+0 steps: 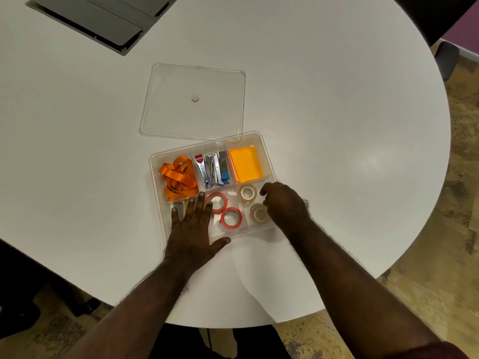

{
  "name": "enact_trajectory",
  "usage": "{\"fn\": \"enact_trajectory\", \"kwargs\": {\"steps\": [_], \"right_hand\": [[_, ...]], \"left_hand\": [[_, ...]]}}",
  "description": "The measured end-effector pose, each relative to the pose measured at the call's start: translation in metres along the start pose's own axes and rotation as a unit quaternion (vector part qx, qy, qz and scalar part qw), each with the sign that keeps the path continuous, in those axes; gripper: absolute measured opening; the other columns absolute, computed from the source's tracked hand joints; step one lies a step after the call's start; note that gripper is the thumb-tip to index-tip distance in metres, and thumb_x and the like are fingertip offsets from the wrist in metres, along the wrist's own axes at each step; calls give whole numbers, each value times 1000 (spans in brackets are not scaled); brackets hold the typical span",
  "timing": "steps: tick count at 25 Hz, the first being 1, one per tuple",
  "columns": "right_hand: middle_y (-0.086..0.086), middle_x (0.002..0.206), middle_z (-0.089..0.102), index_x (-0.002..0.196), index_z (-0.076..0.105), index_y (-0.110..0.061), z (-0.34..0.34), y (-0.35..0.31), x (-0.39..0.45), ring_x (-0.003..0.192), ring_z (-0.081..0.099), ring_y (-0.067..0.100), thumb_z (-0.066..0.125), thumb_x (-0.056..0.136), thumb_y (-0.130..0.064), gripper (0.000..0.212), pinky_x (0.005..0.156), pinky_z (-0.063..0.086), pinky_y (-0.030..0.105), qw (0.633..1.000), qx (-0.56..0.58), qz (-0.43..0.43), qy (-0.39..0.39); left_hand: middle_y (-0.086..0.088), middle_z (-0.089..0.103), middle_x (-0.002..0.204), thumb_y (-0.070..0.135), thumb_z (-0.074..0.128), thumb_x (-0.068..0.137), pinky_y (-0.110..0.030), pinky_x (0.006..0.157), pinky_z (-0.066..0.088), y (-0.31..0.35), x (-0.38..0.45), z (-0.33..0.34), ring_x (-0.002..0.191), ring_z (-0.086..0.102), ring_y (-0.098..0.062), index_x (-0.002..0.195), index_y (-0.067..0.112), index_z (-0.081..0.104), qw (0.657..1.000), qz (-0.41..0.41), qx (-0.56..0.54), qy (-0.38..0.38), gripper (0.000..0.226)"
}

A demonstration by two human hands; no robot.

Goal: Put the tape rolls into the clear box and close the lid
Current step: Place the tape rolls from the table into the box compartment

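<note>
All 4 tape rolls I can see, 2 red-rimmed (223,209) and 2 pale (253,203), already sit in the clear box (248,137) at frame centre, my left hand (193,229) flat and empty, my right hand (283,203) curled by a pale roll, grip unclear, while the lid (193,101) lies above on the desk (337,125), still to close.

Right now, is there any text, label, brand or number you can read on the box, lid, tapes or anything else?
None can be read.
Lid: only a small round blank-looking sticker.
Tape rolls, staplers, orange pad: no print visible.
</note>
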State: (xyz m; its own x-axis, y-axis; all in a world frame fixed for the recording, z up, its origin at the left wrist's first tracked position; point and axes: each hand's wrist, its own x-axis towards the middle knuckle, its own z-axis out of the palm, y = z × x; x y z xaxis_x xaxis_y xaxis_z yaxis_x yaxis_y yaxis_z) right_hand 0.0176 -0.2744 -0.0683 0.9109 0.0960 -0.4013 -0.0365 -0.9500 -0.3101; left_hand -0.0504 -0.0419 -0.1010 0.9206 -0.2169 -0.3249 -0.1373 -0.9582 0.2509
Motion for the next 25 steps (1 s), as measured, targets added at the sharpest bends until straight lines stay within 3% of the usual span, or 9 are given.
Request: {"fn": "enact_trajectory", "kwargs": {"steps": [4, 7, 11, 16, 25], "right_hand": [[13, 120, 66, 124, 57, -8, -5, 5, 3, 110, 61, 27, 59, 87, -5, 38, 95, 49, 34, 999, -18, -7, -33], [13, 114, 67, 112, 58, -5, 4, -5, -3, 104, 62, 28, 66, 85, -20, 31, 87, 50, 34, 997, -40, 11, -64], [9, 111, 66, 114, 53, -10, 19, -18, -10, 102, 64, 27, 78, 72, -42, 59, 83, 53, 37, 996, -15, 59, -62], [8, 112, 65, 117, 48, -11, 27, -21, -10, 102, 64, 26, 77, 74, -41, 60, 83, 54, 38, 996, -19, 76, -33], [9, 111, 65, 119, 49, -12, 28, -23, -9, 100, 66, 27, 73, 77, -45, 59, 83, 56, 40, 998, -17, 56, -1]], "left_hand": [[3, -11, 159, 86, 21, 73, -46, 112, -21, -1, 1, 2, 145, -17, -18, 152, 27, -3, 1000, -1, 6, -2, 102], [4, -11, 158, 87, 22, 73, -46, 111, -21, 0, 0, 2, 144, -18, -18, 152, 26, -1, 1000, -1, 7, -1, 102], [4, -9, 158, 87, 18, 71, -46, 112, -20, 0, 1, 2, 146, -13, -19, 152, 25, 0, 1000, 0, 2, 3, 103], [1, -2, 159, 84, 25, 74, -49, 114, -15, 1, 0, 0, 148, -4, -23, 153, 23, 7, 1000, 9, -9, 13, 101], [2, -5, 159, 85, 23, 73, -48, 114, -16, 1, -1, 0, 147, -6, -22, 152, 24, 5, 1000, 6, -8, 8, 103]]}}
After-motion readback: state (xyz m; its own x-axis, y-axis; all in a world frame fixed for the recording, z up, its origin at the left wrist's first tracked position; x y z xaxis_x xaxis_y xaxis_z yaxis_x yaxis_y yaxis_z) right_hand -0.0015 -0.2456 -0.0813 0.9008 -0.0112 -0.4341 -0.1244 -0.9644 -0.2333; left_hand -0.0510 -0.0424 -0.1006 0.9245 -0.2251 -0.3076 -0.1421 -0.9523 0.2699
